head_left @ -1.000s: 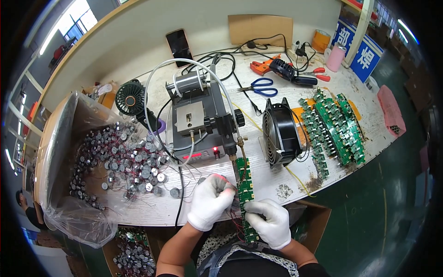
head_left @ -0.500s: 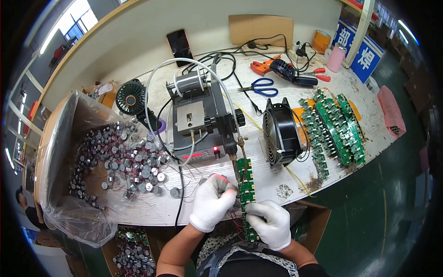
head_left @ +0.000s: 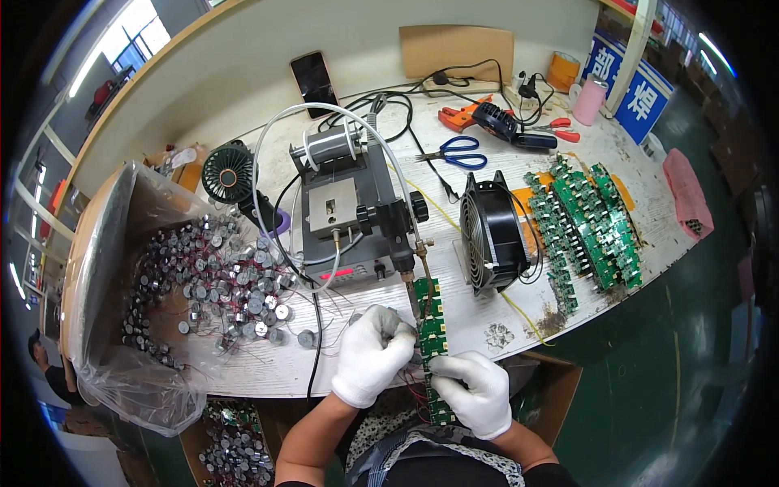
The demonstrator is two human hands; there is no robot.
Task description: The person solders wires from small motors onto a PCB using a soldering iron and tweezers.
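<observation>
A long green circuit board strip (head_left: 432, 321) runs from below the soldering iron tip (head_left: 412, 302) toward my body. My right hand (head_left: 473, 390), in a white glove, pinches the strip's right edge. My left hand (head_left: 372, 355), gloved too, is closed at the strip's left side, close to the iron tip. What its fingertips hold is hidden; small grey round motors lie partly behind it, and thin red wires hang below. The iron is mounted on a dark soldering station (head_left: 345, 219) with a solder wire spool (head_left: 331, 150) on top.
A plastic-lined box (head_left: 105, 268) with many small motors (head_left: 243, 300) stands at left, beside a small fan (head_left: 230, 172). Right of the iron are a black square fan (head_left: 495, 235) and stacked circuit boards (head_left: 588, 227). Blue-handled scissors (head_left: 462, 152) and a phone (head_left: 314, 84) lie farther back.
The red glow on my left glove and the red lamp at the station's front right have gone out. Both hands stay almost in place; the view has shifted very slightly.
</observation>
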